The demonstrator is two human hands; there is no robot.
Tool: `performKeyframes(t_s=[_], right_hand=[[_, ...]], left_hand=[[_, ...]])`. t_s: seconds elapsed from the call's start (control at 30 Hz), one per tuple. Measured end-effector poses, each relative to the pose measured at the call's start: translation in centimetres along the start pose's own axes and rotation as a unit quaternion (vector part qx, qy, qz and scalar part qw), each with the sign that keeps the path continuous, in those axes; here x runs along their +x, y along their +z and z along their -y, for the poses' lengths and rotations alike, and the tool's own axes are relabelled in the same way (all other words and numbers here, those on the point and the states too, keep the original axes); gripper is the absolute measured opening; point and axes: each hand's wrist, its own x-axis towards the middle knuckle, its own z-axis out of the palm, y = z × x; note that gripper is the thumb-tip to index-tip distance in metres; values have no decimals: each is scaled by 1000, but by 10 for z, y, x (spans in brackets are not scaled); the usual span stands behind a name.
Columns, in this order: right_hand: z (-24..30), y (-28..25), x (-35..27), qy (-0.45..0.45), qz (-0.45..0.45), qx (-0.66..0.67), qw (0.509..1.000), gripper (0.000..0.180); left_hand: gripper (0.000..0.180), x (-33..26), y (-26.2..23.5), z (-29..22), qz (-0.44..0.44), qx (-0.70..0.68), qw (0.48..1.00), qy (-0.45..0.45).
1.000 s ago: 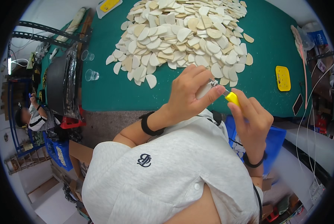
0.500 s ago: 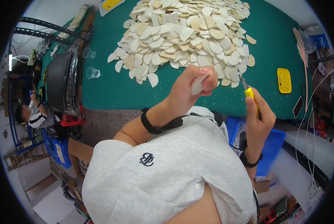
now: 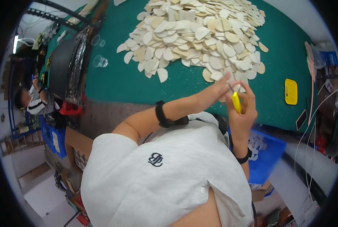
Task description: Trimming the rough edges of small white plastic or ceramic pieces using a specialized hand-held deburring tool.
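Observation:
My right hand (image 3: 243, 109) is closed around a slim tool with a yellow handle (image 3: 236, 103) and a narrow metal tip that points up and left. My left hand (image 3: 216, 90) reaches across from the left and meets the tool's tip, close to the right fingertips. Its thumb side shows, but its other fingers are partly hidden and blurred, so I cannot tell whether it holds a piece. Just beyond both hands lies a big heap of flat, half-round white and cream pieces (image 3: 199, 34) on the green table (image 3: 138, 89).
A yellow tray (image 3: 291, 92) and a phone (image 3: 301, 119) lie at the table's right side. Clear plastic cups (image 3: 100, 61) are at the left. Below the right forearm is a blue bin (image 3: 267, 155) with white pieces inside. Another person (image 3: 40, 98) sits far left.
My left hand has moved right and turned toward the tool; the half-round white piece it held no longer shows clearly. My right hand has shifted left with the tool. More of the blue bin shows.

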Motion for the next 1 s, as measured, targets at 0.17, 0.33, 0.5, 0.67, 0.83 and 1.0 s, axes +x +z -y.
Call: performKeyframes(t_s=[0.17,0.33,0.5,0.67,0.83,1.0], right_hand=[[-54,-26,-26,31,-16,-134,990,32],[-132,-121,-88,178,-75,-286,939,27],[-135,-180,-119,243,-132,-440,855,29],[-121,-143,-78,181,-104,-357,910,33],[-109,-69,-40,88,-38,-255,962,29],[-75,3,-14,-36,97,-177,979,21]], left_hand=[[43,7,-50,71,-76,424,894,122],[37,-42,-125,97,-302,439,846,26],[40,-56,-175,136,-497,520,694,-21],[48,-44,-172,152,-620,481,614,-85],[40,-8,-189,183,-572,519,632,-57],[51,-32,-164,165,-668,436,602,-44]])
